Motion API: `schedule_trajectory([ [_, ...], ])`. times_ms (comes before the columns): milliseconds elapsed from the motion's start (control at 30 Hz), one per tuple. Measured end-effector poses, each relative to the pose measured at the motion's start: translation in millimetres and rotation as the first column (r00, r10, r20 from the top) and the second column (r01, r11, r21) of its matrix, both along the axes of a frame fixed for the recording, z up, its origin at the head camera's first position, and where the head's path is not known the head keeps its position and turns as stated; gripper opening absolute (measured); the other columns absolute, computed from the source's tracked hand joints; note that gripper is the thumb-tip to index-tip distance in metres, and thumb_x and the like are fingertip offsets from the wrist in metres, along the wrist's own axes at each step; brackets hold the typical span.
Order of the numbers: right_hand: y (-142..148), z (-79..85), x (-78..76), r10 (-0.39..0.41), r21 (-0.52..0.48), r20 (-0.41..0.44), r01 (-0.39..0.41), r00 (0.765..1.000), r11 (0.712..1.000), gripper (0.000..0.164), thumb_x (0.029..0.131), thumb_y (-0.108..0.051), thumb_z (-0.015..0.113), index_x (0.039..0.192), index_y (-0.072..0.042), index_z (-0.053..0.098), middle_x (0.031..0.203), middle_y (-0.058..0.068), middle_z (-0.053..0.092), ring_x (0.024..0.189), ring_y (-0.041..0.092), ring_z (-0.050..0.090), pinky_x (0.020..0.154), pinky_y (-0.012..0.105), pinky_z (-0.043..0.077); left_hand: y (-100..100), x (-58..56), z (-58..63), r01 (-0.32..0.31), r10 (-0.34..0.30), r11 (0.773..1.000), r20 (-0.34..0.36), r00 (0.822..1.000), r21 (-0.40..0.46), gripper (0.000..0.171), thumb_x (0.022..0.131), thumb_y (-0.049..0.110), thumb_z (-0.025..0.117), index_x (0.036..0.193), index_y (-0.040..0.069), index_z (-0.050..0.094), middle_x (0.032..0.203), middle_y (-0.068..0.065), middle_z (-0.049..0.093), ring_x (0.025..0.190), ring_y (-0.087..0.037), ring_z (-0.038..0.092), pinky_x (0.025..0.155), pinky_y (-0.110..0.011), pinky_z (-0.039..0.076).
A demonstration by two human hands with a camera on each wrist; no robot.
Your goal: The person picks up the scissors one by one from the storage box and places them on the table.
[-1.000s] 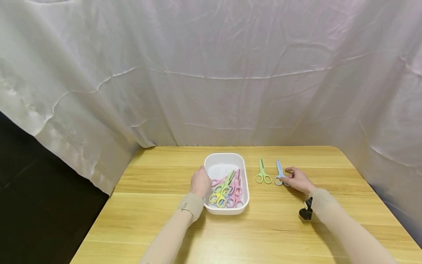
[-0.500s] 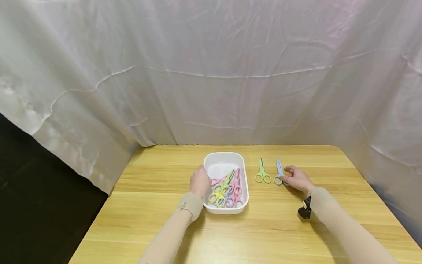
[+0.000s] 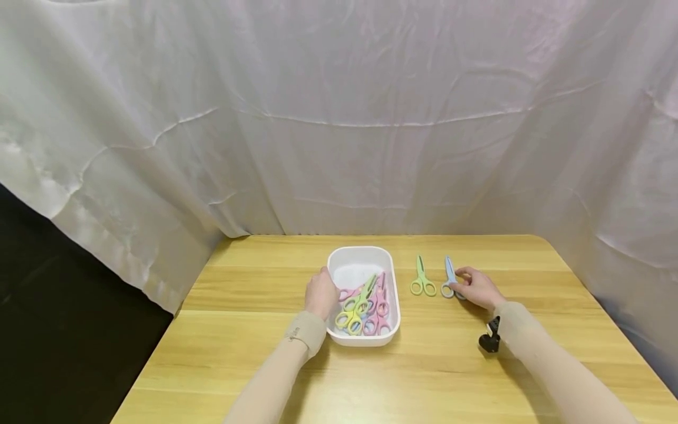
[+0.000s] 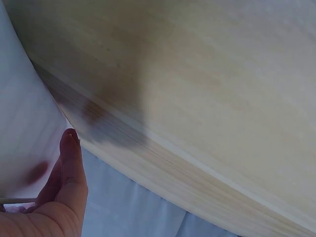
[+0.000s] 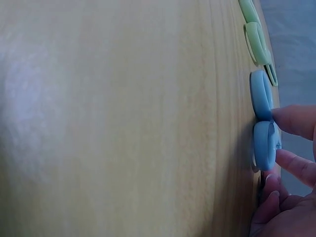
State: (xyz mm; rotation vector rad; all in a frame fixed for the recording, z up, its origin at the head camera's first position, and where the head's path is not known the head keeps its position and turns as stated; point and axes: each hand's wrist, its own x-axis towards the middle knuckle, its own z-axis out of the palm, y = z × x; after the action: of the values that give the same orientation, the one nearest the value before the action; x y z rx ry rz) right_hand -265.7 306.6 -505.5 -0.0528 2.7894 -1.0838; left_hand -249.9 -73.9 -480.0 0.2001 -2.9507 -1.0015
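Observation:
A white plastic bin [image 3: 394,294] stands at the middle of the wooden table, with several pink, green, yellow and blue scissors [image 3: 362,306] piled in its near part. My left hand [image 3: 321,292] grips the bin's left wall. In the left wrist view a digit of the left hand [image 4: 66,182] lies along the outside of the translucent wall [image 4: 27,118]. To the right of the bin, my right hand [image 3: 478,287] pinches blue scissors [image 3: 450,277] near the handles, thumb and finger on them in the right wrist view. The scissors lie on the tabletop, blades pointing away.
Green scissors [image 3: 422,278] lie on the table [image 3: 402,383] between the bin and the blue scissors, blades also pointing away. Behind the table's far edge hangs a pale grey curtain [image 3: 349,147]. A dark area [image 3: 63,330] shows at the left.

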Motion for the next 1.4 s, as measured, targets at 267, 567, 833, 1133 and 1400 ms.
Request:
schedule_trajectory([
  [267, 2, -2.7, 2.4, -0.020, -0.012, -0.006, 0.020, 1.000, 1.000, 0.058, 0.099, -0.032, 0.061, 0.141, 0.006, 0.047, 0.105, 0.020, 0.059, 0.088, 0.024, 0.055, 0.071, 0.027, 0.045, 0, 0.2, -2.7, 0.003, -0.003, 1.000, 0.011, 1.000, 0.019, 0.068, 0.084, 0.001, 0.073, 0.146, -0.006, 0.044, 0.120, -0.028, 0.067, 0.107, -0.039, 0.070, 0.092, -0.045, 0.064],
  [567, -6, 7.3, 2.6, -0.040, -0.076, -0.142, 0.029, 0.989, 0.997, 0.049, 0.100, -0.022, 0.059, 0.137, 0.009, 0.050, 0.097, 0.014, 0.059, 0.078, 0.018, 0.056, 0.060, 0.025, 0.049, 1, 0.6, -3.6, 0.006, -0.006, 1.000, 0.010, 1.000, 0.009, 0.068, 0.085, 0.001, 0.072, 0.146, -0.006, 0.043, 0.122, -0.028, 0.067, 0.106, -0.039, 0.070, 0.091, -0.044, 0.064],
  [833, -40, 15.9, 3.7, 0.245, 0.202, -0.298, -0.190, 0.923, 0.961, 0.053, 0.091, -0.027, 0.073, 0.128, 0.009, 0.059, 0.103, 0.020, 0.066, 0.097, 0.034, 0.059, 0.086, 0.052, 0.053, 0, -0.3, -2.1, 0.005, -0.004, 1.000, 0.006, 1.000, -0.007, 0.070, 0.085, 0.003, 0.073, 0.147, -0.006, 0.041, 0.122, -0.028, 0.067, 0.107, -0.040, 0.070, 0.092, -0.045, 0.063],
  [1133, -50, 12.7, 1.1, 0.305, 0.314, -0.265, -0.217, 0.915, 0.924, 0.050, 0.087, -0.029, 0.077, 0.119, 0.008, 0.066, 0.102, 0.018, 0.065, 0.091, 0.028, 0.056, 0.085, 0.051, 0.053, 0, -0.8, -3.2, -0.004, 0.004, 1.000, 0.004, 1.000, -0.003, 0.066, 0.085, 0.002, 0.073, 0.144, -0.006, 0.045, 0.122, -0.027, 0.067, 0.106, -0.039, 0.070, 0.091, -0.044, 0.064],
  [1400, -50, 5.9, -0.9, 0.299, 0.313, -0.280, -0.207, 0.912, 0.927, 0.039, 0.086, -0.025, 0.078, 0.109, 0.005, 0.069, 0.094, 0.013, 0.064, 0.086, 0.025, 0.054, 0.079, 0.044, 0.051, 0, -2.1, -3.4, -0.002, 0.002, 1.000, 0.012, 1.000, 0.006, 0.068, 0.085, 0.002, 0.073, 0.146, -0.005, 0.044, 0.124, -0.027, 0.067, 0.110, -0.040, 0.069, 0.095, -0.045, 0.063],
])
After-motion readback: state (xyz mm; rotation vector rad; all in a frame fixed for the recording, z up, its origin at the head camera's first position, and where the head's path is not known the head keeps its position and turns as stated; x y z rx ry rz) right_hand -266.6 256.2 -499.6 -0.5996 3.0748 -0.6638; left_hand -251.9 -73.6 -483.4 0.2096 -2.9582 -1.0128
